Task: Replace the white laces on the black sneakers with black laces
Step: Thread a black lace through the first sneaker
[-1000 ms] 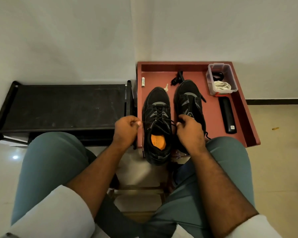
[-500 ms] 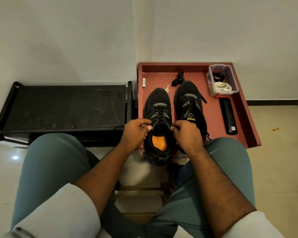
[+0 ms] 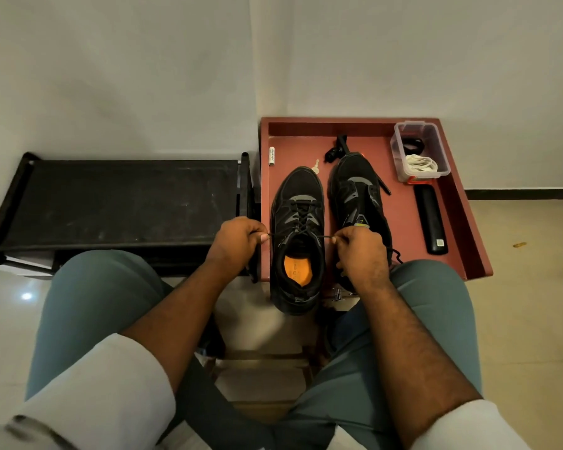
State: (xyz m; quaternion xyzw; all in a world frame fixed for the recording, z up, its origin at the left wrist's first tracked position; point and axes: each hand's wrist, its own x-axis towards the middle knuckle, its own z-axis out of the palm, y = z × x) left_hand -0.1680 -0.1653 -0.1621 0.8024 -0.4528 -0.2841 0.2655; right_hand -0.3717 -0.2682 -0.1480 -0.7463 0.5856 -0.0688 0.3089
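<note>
Red tray [image 3: 462,222], left sneaker [image 3: 298,241] heel toward body, lace [image 3: 301,236] taut crosswise over its top eyelets, left hand [image 3: 238,245] and right hand [image 3: 359,251] pinching either end, equally near.

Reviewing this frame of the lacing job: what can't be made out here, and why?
- Right sneaker, head view: its lower eyelets and heel sit behind the right hand, so whether it is fully laced is unknown.
- Clear container: the dark item and the pale bundle inside are too small to identify.
- Small white tube on the red tray: its label is too small to read.
- Left hand: the lace end is hidden inside the curled fingers.
</note>
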